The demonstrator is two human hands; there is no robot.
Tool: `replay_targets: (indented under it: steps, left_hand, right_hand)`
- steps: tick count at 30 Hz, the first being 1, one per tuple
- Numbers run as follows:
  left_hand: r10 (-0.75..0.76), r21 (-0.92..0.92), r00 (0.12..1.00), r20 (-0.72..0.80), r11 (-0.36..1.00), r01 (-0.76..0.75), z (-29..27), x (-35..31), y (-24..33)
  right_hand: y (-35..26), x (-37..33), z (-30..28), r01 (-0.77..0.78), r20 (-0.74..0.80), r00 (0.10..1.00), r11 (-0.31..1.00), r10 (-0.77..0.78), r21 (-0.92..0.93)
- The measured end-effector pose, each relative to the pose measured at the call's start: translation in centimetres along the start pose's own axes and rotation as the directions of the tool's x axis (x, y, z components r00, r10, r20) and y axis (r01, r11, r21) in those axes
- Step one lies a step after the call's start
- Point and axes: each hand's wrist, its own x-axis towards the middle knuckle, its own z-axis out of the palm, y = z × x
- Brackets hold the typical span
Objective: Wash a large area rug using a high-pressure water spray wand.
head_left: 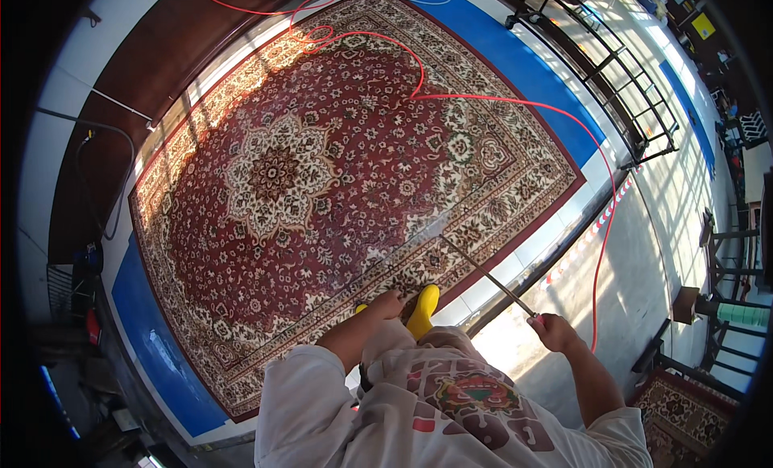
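Observation:
My right hand [555, 333] is closed around the grip of a long thin spray wand [491, 279]. The wand slants up and left, its tip just over the border of a large red patterned carpet [370, 162]. A faint whitish fan of spray spreads leftward from the tip across the carpet. Close to my body, my left hand [390, 304] hangs above the carpet's near edge with its fingers curled in; the palm side is hidden. A yellow boot [423, 308] shows beside it on my foot.
A red hose [515, 101] loops over the carpet and down my right side. Blue flooring [515, 45] shows past the carpet's corners. A black metal frame [612, 73] stands at upper right, a brown wall [97, 97] at left. Another patterned rug [684, 416] lies at lower right.

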Motion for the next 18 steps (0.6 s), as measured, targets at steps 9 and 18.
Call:
replay_targets:
  steps: [9, 18]
  left_hand:
    - [-0.102, -0.034, 0.949, -0.298, 0.995, 0.096, 0.8, -2.6, -28.2]
    - [-0.273, -0.461, 0.962, -0.025, 0.856, 0.231, -6.8, 1.4, -15.1]
  right_hand:
    - [-4.8, 9.3, 2.4, 0.124, -0.091, 0.99, 0.967, -0.106, 0.223]
    - [-14.7, 17.7, -1.3, 0.193, -0.129, 0.977, 0.959, -0.169, 0.206]
